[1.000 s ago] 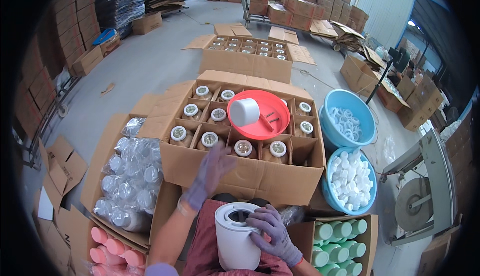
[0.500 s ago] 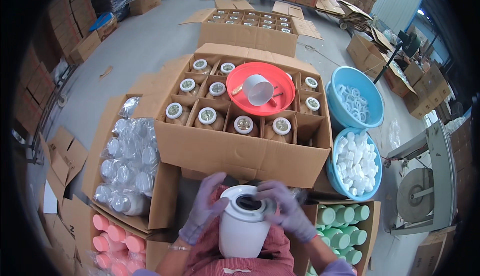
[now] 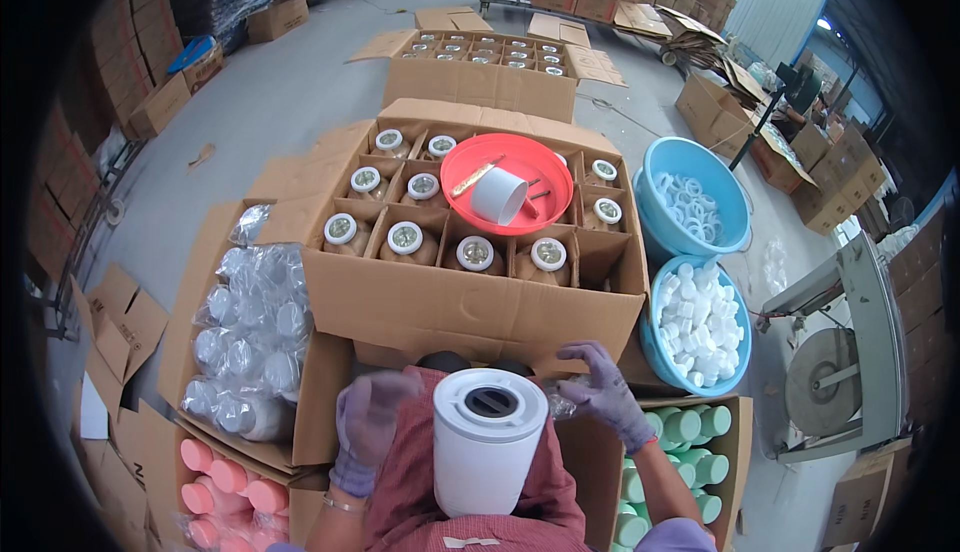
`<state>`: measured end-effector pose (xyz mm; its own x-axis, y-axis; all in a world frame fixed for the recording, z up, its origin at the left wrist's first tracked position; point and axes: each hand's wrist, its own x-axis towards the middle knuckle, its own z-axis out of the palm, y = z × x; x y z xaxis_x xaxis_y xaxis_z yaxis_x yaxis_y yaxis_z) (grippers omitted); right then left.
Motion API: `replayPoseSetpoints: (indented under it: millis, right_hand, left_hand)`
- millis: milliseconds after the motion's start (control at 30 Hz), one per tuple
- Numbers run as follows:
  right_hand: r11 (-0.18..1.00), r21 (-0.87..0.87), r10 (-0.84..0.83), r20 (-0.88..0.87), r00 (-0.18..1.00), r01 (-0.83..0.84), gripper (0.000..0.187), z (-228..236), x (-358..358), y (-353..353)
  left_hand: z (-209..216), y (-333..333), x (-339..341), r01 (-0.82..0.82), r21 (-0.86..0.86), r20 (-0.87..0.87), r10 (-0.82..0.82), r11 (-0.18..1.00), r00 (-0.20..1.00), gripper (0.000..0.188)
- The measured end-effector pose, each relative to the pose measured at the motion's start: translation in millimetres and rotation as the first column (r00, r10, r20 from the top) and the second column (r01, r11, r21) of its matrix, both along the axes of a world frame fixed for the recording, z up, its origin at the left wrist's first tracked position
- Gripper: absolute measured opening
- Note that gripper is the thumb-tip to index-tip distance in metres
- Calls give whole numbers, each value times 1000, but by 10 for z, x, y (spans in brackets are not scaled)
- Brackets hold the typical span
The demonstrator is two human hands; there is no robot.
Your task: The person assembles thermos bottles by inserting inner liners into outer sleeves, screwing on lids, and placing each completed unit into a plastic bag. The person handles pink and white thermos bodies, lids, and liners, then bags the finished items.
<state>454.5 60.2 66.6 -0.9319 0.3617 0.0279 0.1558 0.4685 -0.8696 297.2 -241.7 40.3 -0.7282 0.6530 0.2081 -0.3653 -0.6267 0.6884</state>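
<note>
A white cylindrical container [image 3: 485, 457] stands upright on my lap, against a dark red apron [image 3: 405, 492]. In its pale top ring [image 3: 528, 417] sits a round black piece [image 3: 492, 402] with a bar across it. My left hand [image 3: 372, 422], in a purple-grey glove, is raised left of the container, apart from it. Its fingers are blurred but look stretched out, with nothing visible in them. My right hand [image 3: 610, 397], gloved alike, hovers to the right with fingers curved and spread, holding nothing. Clear plastic [image 3: 568, 400] shows beside it, its kind unclear.
Ahead is a divided carton [image 3: 470, 317] of silvery-topped bottles, bearing a red basin [image 3: 460, 167] with a white cup [image 3: 498, 197]. Blue tubs hold white rings [image 3: 690, 214] and white caps [image 3: 700, 322]. Side cartons hold plastic-wrapped pieces [image 3: 245, 347], pink bottles [image 3: 228, 477] and green bottles [image 3: 712, 469].
Both hands have come off the container's top and moved apart, the left outward and down, the right outward and up. The black piece now shows fully. The view has shifted slightly.
</note>
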Motion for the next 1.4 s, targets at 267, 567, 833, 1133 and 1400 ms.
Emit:
replayPoseSetpoints:
  millis: [267,567,833,1133,1400]
  right_hand:
    - [996,30,83,-42,996,-82,52,78,-53,-66]
    - [985,-45,165,-64,984,-168,62,269,-82,-217]
    - [969,4,245,-99,964,-246,68,253,-119,-175]
    - [895,-145,391,-205,898,-422,42,238,-342,-542]
    - [575,-801,80,260,962,168,88,124,-1001,-304]
  left_hand:
    - [231,96,43,-44,-174,24,49,984,999,41]
    - [326,328,26,-144,-448,-15,153,882,988,48]
    - [252,302,15,-271,-313,-265,190,910,945,53]
    - [276,389,-45,74,-362,-372,-217,929,902,89]
    - [651,784,-505,53,-564,-659,-488,824,572,87]
